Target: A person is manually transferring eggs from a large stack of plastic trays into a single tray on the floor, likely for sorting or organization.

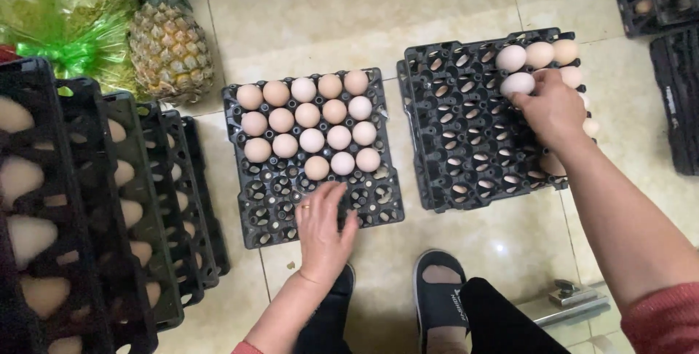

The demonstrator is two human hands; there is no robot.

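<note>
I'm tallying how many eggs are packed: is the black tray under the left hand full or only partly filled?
Partly filled. The left tray holds eggs in its far rows only; the near cups under the left hand show bare black plastic.

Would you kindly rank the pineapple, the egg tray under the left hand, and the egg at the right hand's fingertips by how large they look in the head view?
1. Egg tray, largest.
2. Pineapple, clearly smaller than the tray.
3. Egg, smallest, at the right hand; the left hand rests on the tray.

The tiled floor [451,5] carried two black egg trays [313,157] [480,121] side by side (both partly filled), a tray stack [95,208] at left, and a pineapple [169,41] far left.
</note>
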